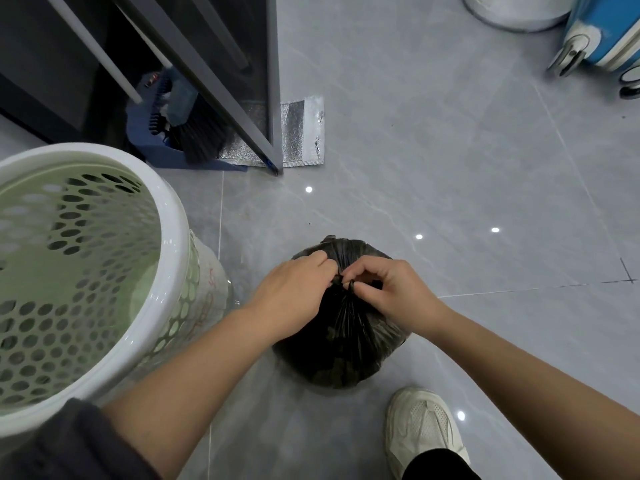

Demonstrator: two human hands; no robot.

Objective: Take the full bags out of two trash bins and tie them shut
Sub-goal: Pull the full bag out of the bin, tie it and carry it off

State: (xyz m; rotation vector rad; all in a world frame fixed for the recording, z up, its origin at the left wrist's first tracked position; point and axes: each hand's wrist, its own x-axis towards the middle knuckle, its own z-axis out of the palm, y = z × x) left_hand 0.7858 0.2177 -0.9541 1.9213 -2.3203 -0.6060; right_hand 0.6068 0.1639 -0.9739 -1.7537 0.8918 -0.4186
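Note:
A full black trash bag (341,351) stands on the grey floor tiles in front of me. Its top is gathered into a twisted neck. My left hand (294,292) pinches the gathered plastic from the left side. My right hand (391,289) grips the dark knot strands at the neck from the right. Both hands meet on top of the bag. A white perforated trash bin (156,306) stands at the left, with no bag inside it.
A dark cabinet frame (242,81) with a broom and blue dustpan (187,133) stands at the back left, a silver foil pouch (301,133) beside it. A blue suitcase (602,32) and a round silver bin base sit at the far right. My white shoe (422,431) is beside the bag.

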